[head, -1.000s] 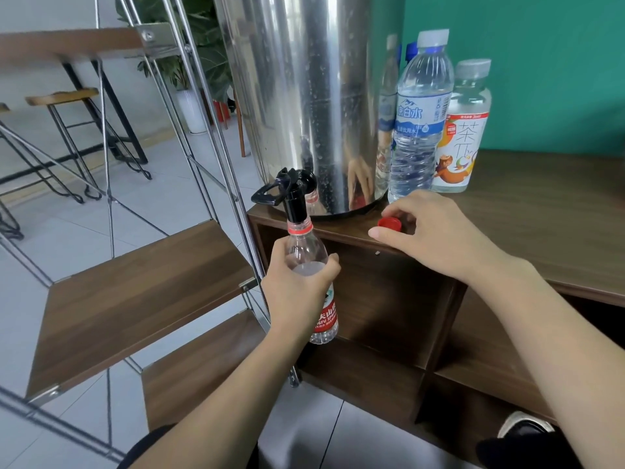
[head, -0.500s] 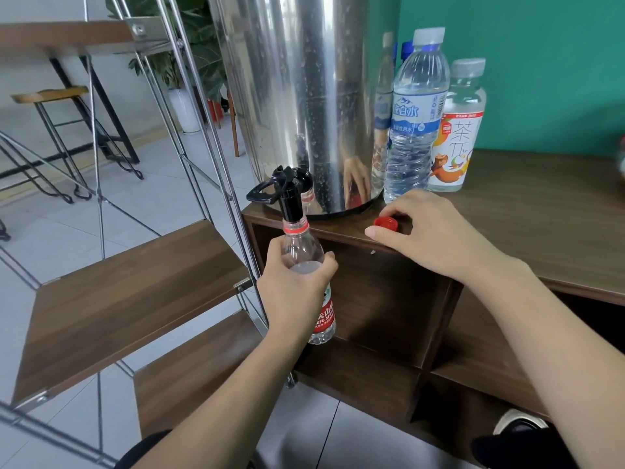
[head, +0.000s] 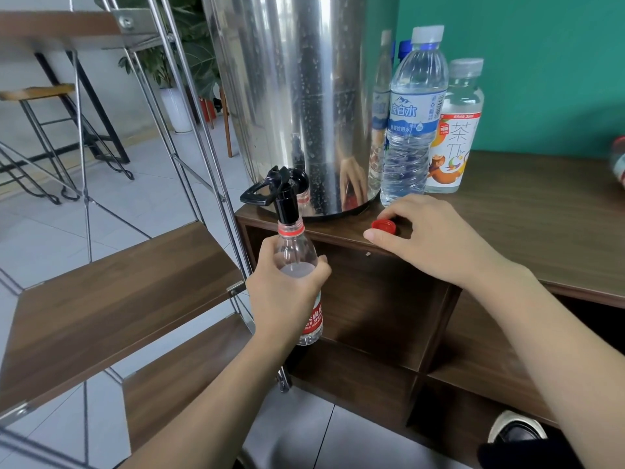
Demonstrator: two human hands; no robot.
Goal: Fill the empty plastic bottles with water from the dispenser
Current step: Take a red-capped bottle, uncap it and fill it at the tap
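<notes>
Left hand (head: 284, 296) grips red-labelled bottle (head: 297, 262) under tap (head: 285, 201).

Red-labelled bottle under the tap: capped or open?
Open. The clear red-labelled plastic bottle, gripped by the left hand, has its bare neck under the black tap; a red cap lies on the countertop.

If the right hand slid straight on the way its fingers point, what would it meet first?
The right hand points left along the cabinet top; its fingers already touch the red cap. Past the cap, probably the dispenser tap and held bottle; depth unclear.
</notes>
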